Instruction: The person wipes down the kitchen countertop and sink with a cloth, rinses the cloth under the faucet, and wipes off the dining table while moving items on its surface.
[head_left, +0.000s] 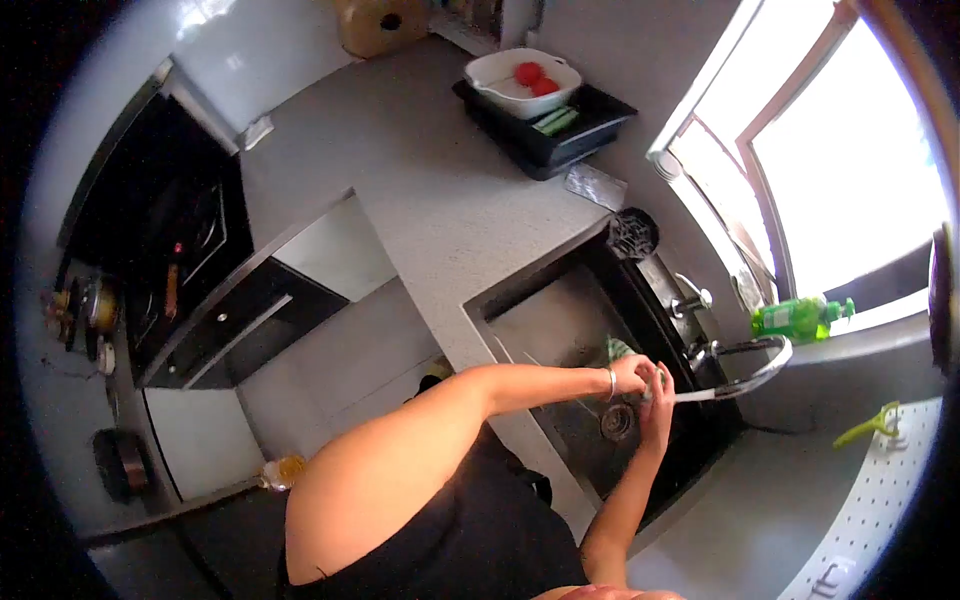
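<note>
Left hand (629,374) and right hand (656,405) meet, fingers bent, at a green-white item (618,348); which one grips it I cannot tell. Below both hands is the sink (550,320), just beside them the tap (730,390), farther off the green bottle (795,319).

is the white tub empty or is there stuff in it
Not empty: two red items show inside the white tub.

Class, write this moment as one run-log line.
left hand: at green-and-white item, grip unclear | right hand: beside left hand | place: over sink | nearby: faucet, drain
</note>
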